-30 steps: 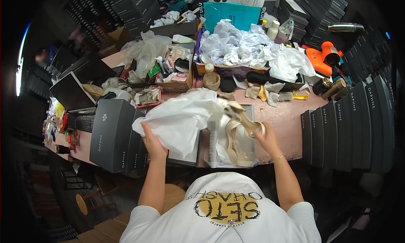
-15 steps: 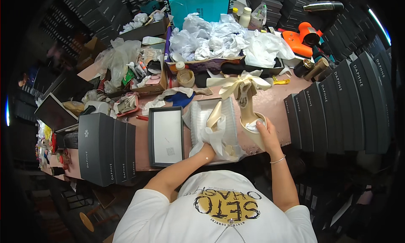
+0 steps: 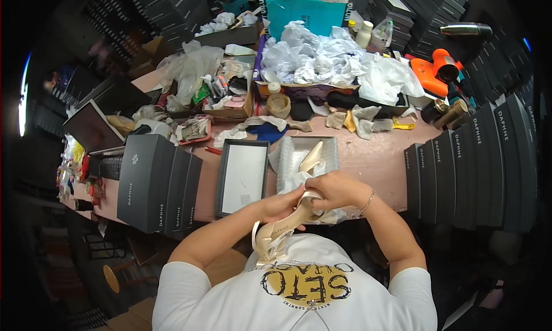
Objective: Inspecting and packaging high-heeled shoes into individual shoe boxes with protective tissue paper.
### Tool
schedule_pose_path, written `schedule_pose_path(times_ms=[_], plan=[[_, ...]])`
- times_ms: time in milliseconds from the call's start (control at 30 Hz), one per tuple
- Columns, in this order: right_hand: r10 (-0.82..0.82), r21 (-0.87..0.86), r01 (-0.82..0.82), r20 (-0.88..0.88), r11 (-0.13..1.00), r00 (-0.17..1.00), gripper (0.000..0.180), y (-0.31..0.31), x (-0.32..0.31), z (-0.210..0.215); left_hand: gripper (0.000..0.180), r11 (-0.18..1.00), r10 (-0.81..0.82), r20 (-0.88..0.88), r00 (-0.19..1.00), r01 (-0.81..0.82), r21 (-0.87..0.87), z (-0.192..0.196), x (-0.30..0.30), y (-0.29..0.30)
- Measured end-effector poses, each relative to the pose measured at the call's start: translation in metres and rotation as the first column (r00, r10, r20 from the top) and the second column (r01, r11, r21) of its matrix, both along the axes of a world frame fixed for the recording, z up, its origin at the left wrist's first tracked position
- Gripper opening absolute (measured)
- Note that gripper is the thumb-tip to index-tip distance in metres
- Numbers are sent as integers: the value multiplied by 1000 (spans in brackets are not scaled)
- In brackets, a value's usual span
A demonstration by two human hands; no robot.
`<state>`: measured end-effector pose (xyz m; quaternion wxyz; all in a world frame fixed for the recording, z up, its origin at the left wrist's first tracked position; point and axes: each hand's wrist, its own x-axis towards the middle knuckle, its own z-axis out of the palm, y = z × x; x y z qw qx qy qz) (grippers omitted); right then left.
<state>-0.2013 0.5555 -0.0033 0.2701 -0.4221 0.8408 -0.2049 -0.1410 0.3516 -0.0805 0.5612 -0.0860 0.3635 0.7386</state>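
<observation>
A cream high-heeled sandal (image 3: 286, 226) with a sparkling strap is held close to my shirt, its toe end pointing away from me. My left hand (image 3: 282, 206) is closed around the shoe's side. My right hand (image 3: 339, 188) grips its toe end, with the fingers bent into the opening; whether paper is in them is hidden. Just beyond my hands lies the matching shoe (image 3: 312, 157), partly wrapped in white tissue, inside a box lined with pale ribbed wrapping (image 3: 329, 153). To its left sits a shallow dark box part (image 3: 244, 173) with a white inside.
Dark shoeboxes stand in rows at left (image 3: 146, 181) and right (image 3: 468, 170). Crumpled white paper (image 3: 310, 52) fills a carton at the back. A cluttered tray (image 3: 230, 104), small cloths (image 3: 363, 121), a bottle (image 3: 278, 101) and an orange tool (image 3: 431, 75) lie around the pink table (image 3: 379, 170).
The sandal has come down from the right toward my chest and turned over. My left hand has left the box's tissue and taken hold of the shoe; my right hand has shifted left.
</observation>
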Motion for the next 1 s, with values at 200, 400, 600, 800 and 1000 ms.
schedule_pose_path(times_ms=[200,400,600,800,1000], plan=[[-346,-466,131,-412,875,843,24,-26,15,-49,66,777,419,334,844,-524,348,-50,19,-25],[-436,-377,288,-401,880,806,35,-67,54,-86,68,662,742,215,635,-745,-81,-31,43,-4],[-497,-386,383,-260,839,828,33,-75,59,-90,69,553,833,161,529,-797,-243,-29,58,13],[-517,-511,503,129,697,846,21,-49,72,-98,68,549,834,188,519,-812,-196,-25,56,8],[-453,-587,442,141,678,881,38,-48,51,-83,68,560,828,102,551,-805,-194,-22,50,15]])
